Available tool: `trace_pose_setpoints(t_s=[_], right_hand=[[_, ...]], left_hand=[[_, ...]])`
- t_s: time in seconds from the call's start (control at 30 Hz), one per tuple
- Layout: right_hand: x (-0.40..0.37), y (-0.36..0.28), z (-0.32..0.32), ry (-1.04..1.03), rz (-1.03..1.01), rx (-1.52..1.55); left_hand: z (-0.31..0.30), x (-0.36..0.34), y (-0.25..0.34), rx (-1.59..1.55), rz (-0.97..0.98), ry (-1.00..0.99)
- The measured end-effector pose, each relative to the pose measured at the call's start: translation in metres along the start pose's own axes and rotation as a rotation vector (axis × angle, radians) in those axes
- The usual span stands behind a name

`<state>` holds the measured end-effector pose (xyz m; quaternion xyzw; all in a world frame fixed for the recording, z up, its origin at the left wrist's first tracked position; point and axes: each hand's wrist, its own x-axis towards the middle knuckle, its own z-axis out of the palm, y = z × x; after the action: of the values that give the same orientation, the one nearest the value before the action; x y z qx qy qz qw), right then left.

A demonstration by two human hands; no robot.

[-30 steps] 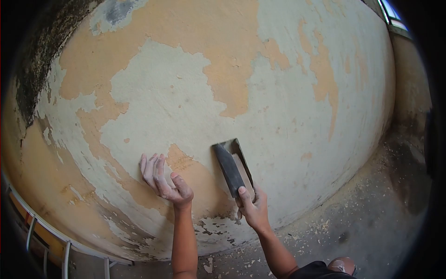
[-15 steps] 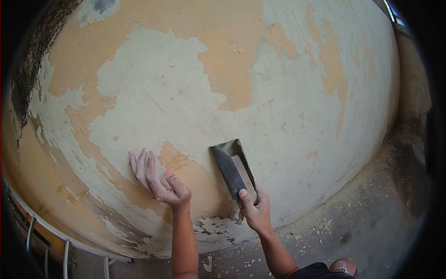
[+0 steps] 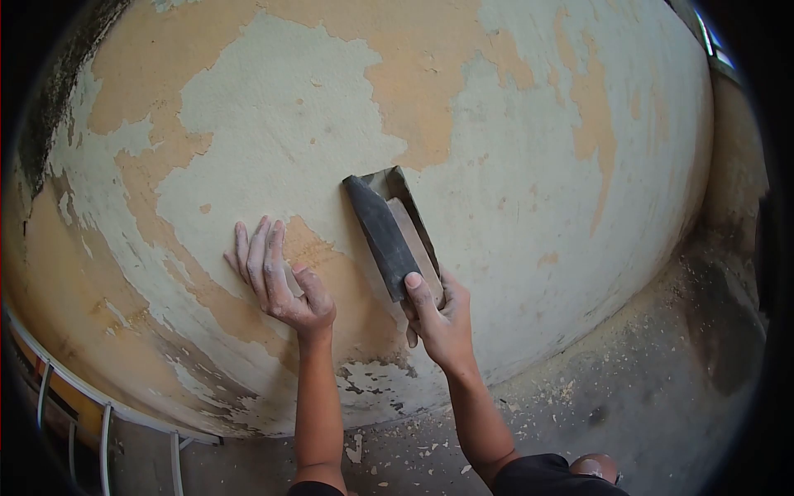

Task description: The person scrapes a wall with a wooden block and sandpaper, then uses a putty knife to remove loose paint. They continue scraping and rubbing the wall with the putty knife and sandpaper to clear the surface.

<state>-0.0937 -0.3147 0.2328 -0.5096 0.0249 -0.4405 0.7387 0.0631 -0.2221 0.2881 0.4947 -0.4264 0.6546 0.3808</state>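
Note:
A wall (image 3: pixel 273 124) with pale and peeling orange paint fills most of the head view. My right hand (image 3: pixel 442 322) grips the lower end of a sanding block (image 3: pixel 382 236), its thumb pressed on top. Dark sandpaper is folded up around the block's sides, and a lighter core shows between the folds. The block is tilted, its upper end pointing up and slightly left, close over the wall. To its left, my left hand (image 3: pixel 281 277) is open, with fingers spread upward and white dust on them. It holds nothing and overlaps an orange patch of the wall.
A metal ladder (image 3: pixel 106 446) lies along the lower left, near the wall's foot. Paint flakes are scattered over the grey floor (image 3: pixel 538 442). A dark stained strip (image 3: pixel 62 99) runs down the upper left. My knee (image 3: pixel 595 467) shows at the bottom.
My right hand has moved up and slightly left along the wall with the sanding block. My left hand has risen a little, still open. The view has shifted slightly.

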Motion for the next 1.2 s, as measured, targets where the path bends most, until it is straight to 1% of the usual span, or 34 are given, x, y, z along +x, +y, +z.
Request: trace_pose_setpoints(t_s=[0.13, 0.2, 0.27, 0.33, 0.47, 0.53, 0.63, 0.7, 0.77, 0.87, 0.97, 1.07, 1.13, 1.2], right_hand=[[-0.016, 0.022, -0.016, 0.019, 0.034, -0.025], [-0.017, 0.03, -0.015, 0.024, 0.019, -0.031], [-0.013, 0.027, -0.013, 0.035, 0.036, -0.056], [-0.003, 0.006, -0.005, -0.013, 0.008, -0.033], [-0.008, 0.011, -0.011, 0.01, -0.025, 0.005], [-0.02, 0.028, -0.02, 0.025, 0.06, -0.011], [-0.013, 0.025, -0.013, 0.026, 0.004, -0.038], [-0.004, 0.016, -0.009, 0.027, 0.021, -0.062], [0.003, 0.011, -0.008, -0.007, -0.004, -0.051], [-0.017, 0.028, -0.016, -0.006, 0.032, -0.024], [-0.017, 0.021, -0.007, 0.005, 0.031, -0.007], [0.002, 0.015, -0.005, -0.012, -0.016, -0.049], [-0.001, 0.016, -0.007, -0.016, -0.045, -0.053], [-0.017, 0.025, -0.014, -0.002, 0.044, -0.02]], left_hand=[[-0.002, 0.0, 0.002, 0.007, 0.002, -0.005], [-0.003, 0.0, 0.002, 0.044, -0.029, -0.031], [-0.001, 0.002, 0.0, 0.04, -0.014, -0.013], [-0.001, -0.003, 0.003, 0.031, -0.023, -0.012], [0.0, 0.001, 0.004, 0.032, -0.01, -0.007], [-0.002, 0.002, 0.002, 0.024, 0.015, -0.003], [0.001, 0.0, 0.004, 0.043, -0.012, -0.008], [0.002, 0.002, 0.006, 0.04, -0.011, 0.02], [0.002, 0.002, 0.006, 0.037, -0.015, 0.009], [0.0, 0.002, 0.004, 0.045, 0.0, 0.008], [0.004, 0.001, 0.004, 0.033, -0.002, 0.018], [0.001, 0.003, 0.007, 0.068, -0.005, 0.016], [0.001, 0.001, 0.007, 0.059, 0.003, 0.015], [0.002, 0.002, 0.005, 0.05, 0.025, 0.024]])
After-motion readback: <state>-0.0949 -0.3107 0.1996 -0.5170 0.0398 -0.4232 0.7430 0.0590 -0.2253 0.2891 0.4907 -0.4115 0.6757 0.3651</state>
